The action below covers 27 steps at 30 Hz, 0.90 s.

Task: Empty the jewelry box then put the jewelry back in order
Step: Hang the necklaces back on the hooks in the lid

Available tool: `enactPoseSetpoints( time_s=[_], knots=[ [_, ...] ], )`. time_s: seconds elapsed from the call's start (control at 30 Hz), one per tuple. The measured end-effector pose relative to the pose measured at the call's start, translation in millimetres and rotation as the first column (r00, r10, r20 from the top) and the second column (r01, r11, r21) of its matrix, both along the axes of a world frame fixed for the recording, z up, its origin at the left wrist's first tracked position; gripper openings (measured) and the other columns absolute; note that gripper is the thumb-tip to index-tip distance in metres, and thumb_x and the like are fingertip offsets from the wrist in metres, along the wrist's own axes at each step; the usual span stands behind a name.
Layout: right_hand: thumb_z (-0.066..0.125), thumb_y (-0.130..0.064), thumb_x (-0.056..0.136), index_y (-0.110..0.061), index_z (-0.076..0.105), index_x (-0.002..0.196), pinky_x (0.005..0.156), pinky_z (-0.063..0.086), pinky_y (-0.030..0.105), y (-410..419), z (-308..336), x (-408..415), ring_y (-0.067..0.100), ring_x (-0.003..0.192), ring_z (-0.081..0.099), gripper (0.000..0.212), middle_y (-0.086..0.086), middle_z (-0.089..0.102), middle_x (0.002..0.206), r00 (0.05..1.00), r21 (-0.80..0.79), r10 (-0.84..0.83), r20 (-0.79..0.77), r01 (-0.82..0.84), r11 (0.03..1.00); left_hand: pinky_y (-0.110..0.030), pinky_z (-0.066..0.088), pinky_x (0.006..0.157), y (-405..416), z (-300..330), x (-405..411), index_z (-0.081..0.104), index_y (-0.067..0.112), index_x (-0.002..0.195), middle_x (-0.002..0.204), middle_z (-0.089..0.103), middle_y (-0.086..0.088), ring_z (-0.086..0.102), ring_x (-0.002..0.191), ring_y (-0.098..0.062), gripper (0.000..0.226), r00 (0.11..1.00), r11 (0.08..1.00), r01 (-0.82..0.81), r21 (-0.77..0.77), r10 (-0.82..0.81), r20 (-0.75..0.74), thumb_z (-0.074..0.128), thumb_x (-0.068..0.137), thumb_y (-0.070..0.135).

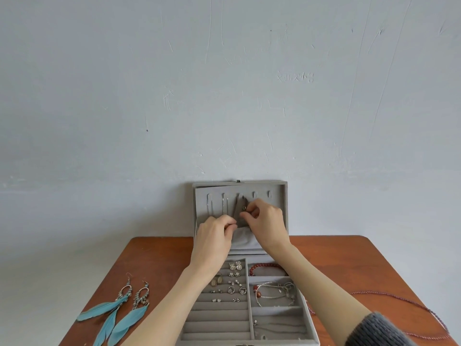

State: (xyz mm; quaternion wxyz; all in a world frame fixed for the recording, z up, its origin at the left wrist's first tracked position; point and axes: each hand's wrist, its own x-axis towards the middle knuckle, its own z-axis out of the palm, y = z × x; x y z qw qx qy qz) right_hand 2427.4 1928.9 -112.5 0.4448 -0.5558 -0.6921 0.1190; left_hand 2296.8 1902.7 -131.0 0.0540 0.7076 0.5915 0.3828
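Here, left hand [216, 235] pinching lid pocket [245, 239], right hand [267, 221] pinching necklace clasp [244, 208]

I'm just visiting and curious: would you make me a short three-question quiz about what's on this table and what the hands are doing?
1. True or false: the feather earrings lie inside the jewelry box.
2. Where are both hands working? A) at the ring rolls B) at the open lid's inner panel C) on the table's right edge
3. What colour is the bead bracelet in the box's top right compartment?

Key:
1. False; they lie on the wooden table, left of the box.
2. B; the left hand and right hand pinch something small at the grey flap below the necklace hooks.
3. Red.
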Motion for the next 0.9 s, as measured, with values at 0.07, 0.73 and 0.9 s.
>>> enactPoseSetpoints(
  time_s=[0.07,0.73,0.9],
  knots=[
    [0.066,-0.015,0.083,-0.003,0.063,0.089,0.067,0.044,0.026,-0.8,-0.8,0.4,0.015,0.071,0.051,0.013,0.002,0.058,0.073,1.000,-0.010,0.014,-0.018,-0.014,1.000,-0.037,0.049,0.083,-0.9,-0.7,-0.7,0.066,0.023,0.106,0.096,0.063,-0.005,0.059,0.092,-0.022,0.019,1.000,1.000,0.011,-0.019,-0.011,-0.001,0.058,0.089,0.027],
    [0.059,-0.008,0.085,-0.007,0.070,0.087,0.072,0.049,0.026,-0.5,-4.2,-5.6,0.019,0.076,0.063,0.011,0.007,0.071,0.081,0.998,-0.024,0.051,-0.039,-0.052,0.998,-0.019,0.044,0.087,-3.5,-3.2,-5.0,0.069,0.018,0.103,0.100,0.064,0.004,0.056,0.098,-0.010,0.020,0.993,0.996,0.085,0.017,-0.086,0.076,0.065,0.084,0.014],
    [0.061,-0.004,0.082,-0.007,0.067,0.091,0.067,0.041,0.014,-3.9,-8.5,-4.6,0.013,0.073,0.055,0.011,0.001,0.065,0.084,0.998,0.011,0.065,-0.022,-0.065,0.998,-0.004,0.037,0.078,-3.2,-2.1,-5.3,0.073,0.012,0.091,0.089,0.056,0.011,0.053,0.090,-0.005,0.012,0.993,0.994,0.076,0.079,-0.083,0.083,0.067,0.081,0.008]
  ],
)
